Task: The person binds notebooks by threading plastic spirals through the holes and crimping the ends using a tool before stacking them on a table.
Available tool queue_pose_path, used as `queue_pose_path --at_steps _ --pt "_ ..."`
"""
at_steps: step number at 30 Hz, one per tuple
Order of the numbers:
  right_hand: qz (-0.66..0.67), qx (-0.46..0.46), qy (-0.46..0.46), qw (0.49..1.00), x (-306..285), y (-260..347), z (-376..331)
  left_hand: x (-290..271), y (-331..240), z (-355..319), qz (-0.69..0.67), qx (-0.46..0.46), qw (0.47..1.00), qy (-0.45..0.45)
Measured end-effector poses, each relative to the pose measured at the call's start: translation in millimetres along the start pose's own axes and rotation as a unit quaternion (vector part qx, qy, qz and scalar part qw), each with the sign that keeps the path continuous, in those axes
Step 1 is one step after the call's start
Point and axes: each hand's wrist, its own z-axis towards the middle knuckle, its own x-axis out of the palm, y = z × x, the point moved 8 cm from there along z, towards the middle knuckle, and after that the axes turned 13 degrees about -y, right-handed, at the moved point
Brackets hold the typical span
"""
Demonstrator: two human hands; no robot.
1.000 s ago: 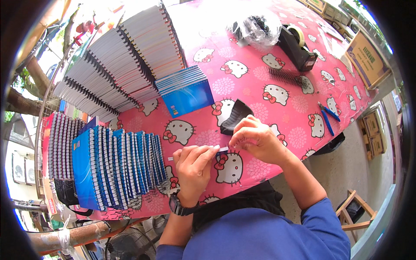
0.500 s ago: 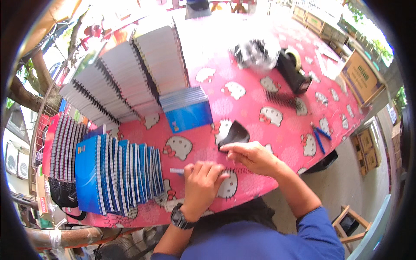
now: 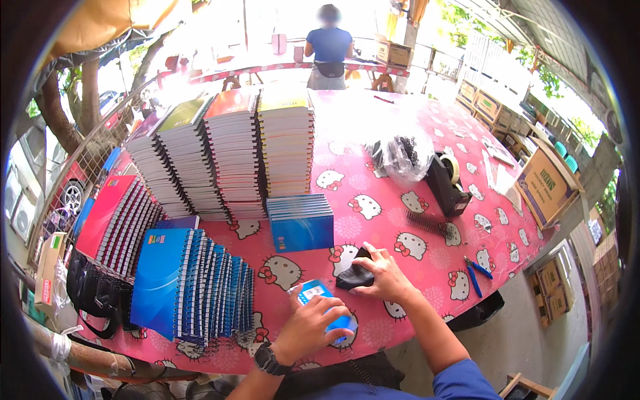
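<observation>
Near the table's front edge, my left hand (image 3: 312, 328) is closed over a small blue notebook (image 3: 312, 291) with a white patch. Much of it is hidden under the fingers. Just to the right, my right hand (image 3: 388, 279) grips a dark, soft-looking black pouch-like thing (image 3: 352, 277) that rests on the table. Beyond both hands lies a row of overlapping blue notebooks (image 3: 303, 227). At the left, a long leaning stack of blue spiral notebooks (image 3: 160, 280) fans toward me.
Tall stacks of spiral notebooks (image 3: 287, 153) stand at the back left, with red spiral notebooks (image 3: 110, 217) nearer. Rightward are a black tape dispenser (image 3: 448, 187), a clear plastic bag (image 3: 403, 160), black coils (image 3: 427, 223) and blue-handled pliers (image 3: 477, 275). A person (image 3: 329, 47) stands at a far table.
My right hand has moved from above the table onto the black pouch-like thing. The blue notebook under my left hand now shows more. The view has tilted up, bringing the far person into sight.
</observation>
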Motion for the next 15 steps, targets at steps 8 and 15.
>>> queue_pose_path --at_steps 8,15 --pt "0.002 0.030 -0.116 0.993 -3.4 -0.2 -12.9 13.4 4.9 -23.7 -0.027 0.009 0.993 0.117" --pt "0.035 0.040 -0.112 0.992 -2.4 6.9 -9.9 15.9 -15.5 -91.9 0.061 0.033 0.989 0.133"
